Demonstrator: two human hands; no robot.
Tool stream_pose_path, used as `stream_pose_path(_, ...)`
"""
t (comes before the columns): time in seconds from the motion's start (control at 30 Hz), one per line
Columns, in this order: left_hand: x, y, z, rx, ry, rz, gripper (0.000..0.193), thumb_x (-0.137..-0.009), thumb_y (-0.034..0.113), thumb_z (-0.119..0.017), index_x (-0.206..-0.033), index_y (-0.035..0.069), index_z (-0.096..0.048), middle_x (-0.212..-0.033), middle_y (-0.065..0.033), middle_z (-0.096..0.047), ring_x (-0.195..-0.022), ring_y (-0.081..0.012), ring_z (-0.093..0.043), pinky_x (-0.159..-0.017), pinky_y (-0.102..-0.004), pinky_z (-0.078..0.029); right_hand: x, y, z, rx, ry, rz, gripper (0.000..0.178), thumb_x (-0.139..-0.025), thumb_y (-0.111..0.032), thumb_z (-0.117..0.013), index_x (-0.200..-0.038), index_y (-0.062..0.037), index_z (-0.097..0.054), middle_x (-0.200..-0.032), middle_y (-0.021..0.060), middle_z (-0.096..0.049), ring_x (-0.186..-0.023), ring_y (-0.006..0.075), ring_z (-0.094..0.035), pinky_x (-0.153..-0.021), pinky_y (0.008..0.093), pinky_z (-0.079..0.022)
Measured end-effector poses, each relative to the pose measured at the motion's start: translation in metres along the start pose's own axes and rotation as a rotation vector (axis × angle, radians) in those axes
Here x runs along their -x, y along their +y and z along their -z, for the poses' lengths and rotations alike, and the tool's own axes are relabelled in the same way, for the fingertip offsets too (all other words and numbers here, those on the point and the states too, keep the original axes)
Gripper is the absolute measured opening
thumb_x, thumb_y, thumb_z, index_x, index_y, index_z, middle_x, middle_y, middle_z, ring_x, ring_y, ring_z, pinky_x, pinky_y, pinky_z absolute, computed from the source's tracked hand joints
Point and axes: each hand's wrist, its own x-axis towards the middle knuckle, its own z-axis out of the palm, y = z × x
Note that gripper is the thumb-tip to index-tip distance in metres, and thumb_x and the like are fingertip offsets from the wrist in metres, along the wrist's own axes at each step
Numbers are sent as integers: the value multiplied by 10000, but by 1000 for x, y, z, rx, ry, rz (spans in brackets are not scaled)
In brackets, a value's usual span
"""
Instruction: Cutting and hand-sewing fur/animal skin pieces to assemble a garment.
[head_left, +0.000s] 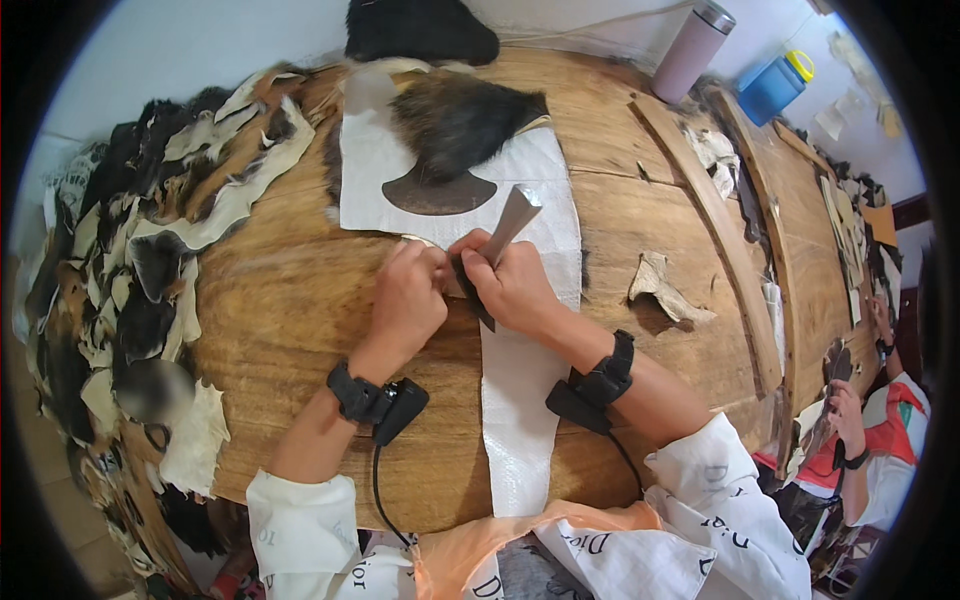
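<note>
My right hand (510, 285) is closed around a hand tool with a flat grey metal handle (516, 215) that points up and away. Below its fingers a dark, narrow part (477, 300) shows; whether this is the tool's blade or fur I cannot tell. Close beside it, my left hand (412, 295) has its fingers pinched together at the pale edge of a piece of hide (418, 239), mostly covered by the hand. Just beyond both hands, a dark half-moon piece (440, 194) and a brown-black fur piece (460, 120) lie on a white woven sheet (365, 185).
Fur and hide scraps (150, 240) heap along the left of the wooden table (300, 330). At right lie a hide scrap (665, 290) and wooden strips (715, 240). A pink flask (690, 52) and blue bottle (772, 90) stand behind. Another person's hand (848, 415) is at far right.
</note>
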Motion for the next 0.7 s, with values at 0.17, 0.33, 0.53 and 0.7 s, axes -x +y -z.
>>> stream_pose_path(0.17,20,30,15,205,-172,154,76,-717,-41,-544,-777,-2,-569,-747,-122,-558,-675,-278,-545,-611,-346,-433,4,10,-4,60,69,98,206,-876,-154,-452,-931,-28,-605,-591,103,-546,-539,270,-531,-531,366,-413)
stream_pose_path(0.33,48,81,62,379,-458,28,82,-754,50,-610,-826,13,-622,-764,-92,-590,-677,-226,-555,-609,-310,-438,4,6,-2,3,115,51,218,-883,-170,-450,-938,-35,-613,-573,90,-508,-529,209,-509,-523,343,-400)
stream_pose_path(0.53,54,36,52,497,-564,441,408,-903,198,-554,-1288,77,-494,-1121,-48,-547,-793,-90,-547,-676,-215,-440,8,-13,42,-158,152,-125,245,-859,-188,-473,-931,-23,-638,-601,91,-567,-574,208,-556,-578,329,-437)
stream_pose_path(0.7,29,50,39,909,-480,693,428,-935,261,-507,-1297,37,-470,-966,-28,-575,-674,-33,-507,-579,-162,-390,28,-10,123,305,306,213,199,-829,-146,-521,-932,-21,-635,-583,71,-550,-567,182,-541,-567,331,-428)
